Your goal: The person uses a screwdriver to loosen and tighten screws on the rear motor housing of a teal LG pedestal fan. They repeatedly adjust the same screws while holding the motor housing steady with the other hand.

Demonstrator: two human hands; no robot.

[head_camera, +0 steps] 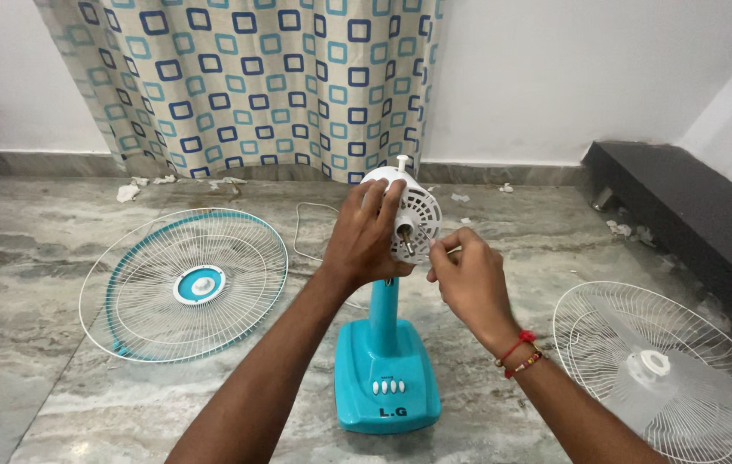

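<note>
Grey marbled stone floor (pixel 31 258). On it: turquoise fan base (pixel 387 374) at centre, standing upright; front fan guard (pixel 184 283) with turquoise rim lying flat to the left; white rear guard (pixel 684 344) with translucent blade (pixel 692 387) resting in it, right. White cord (pixel 301 230) loops behind. Paper scraps (pixel 128 192) lie near the curtain (pixel 254 86) and wall.

The left hand (pixel 364 236) covered the left part of the white motor housing (pixel 418 210), so that side could not be seen. Whatever the right hand (pixel 466 279) pinched near the shaft (pixel 406 240) was too small to tell. The rear grille (pixel 671 365) with the blade was cut by the right and bottom edges. Both forearms left the picture at the bottom.
</note>
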